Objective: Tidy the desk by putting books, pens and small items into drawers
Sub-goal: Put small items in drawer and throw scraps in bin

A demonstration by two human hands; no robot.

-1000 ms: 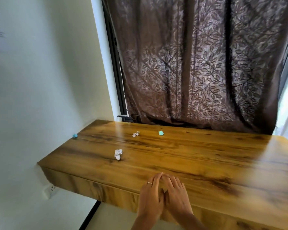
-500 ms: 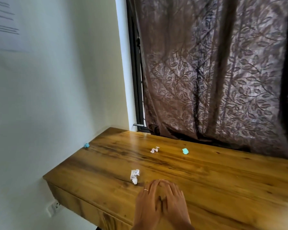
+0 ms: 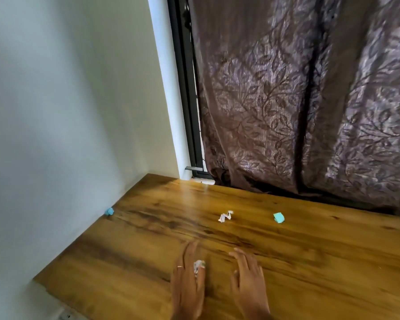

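Left hand (image 3: 187,277) laid flat on the wooden bench (image 3: 310,262), fingers stretched forward, a crumpled white paper scrap (image 3: 198,267) wedged at its inner side by the thumb; whether the grip truly pinches it cannot be told through the blur. Right hand (image 3: 248,277) just beside, grip apart, fingers straight and holding nothing. Farther back on the bench: a second white scrap (image 3: 225,215), a teal eraser (image 3: 279,217) near the brown curtain (image 3: 310,100), a blue wad (image 3: 109,211) against the wall (image 3: 56,112).
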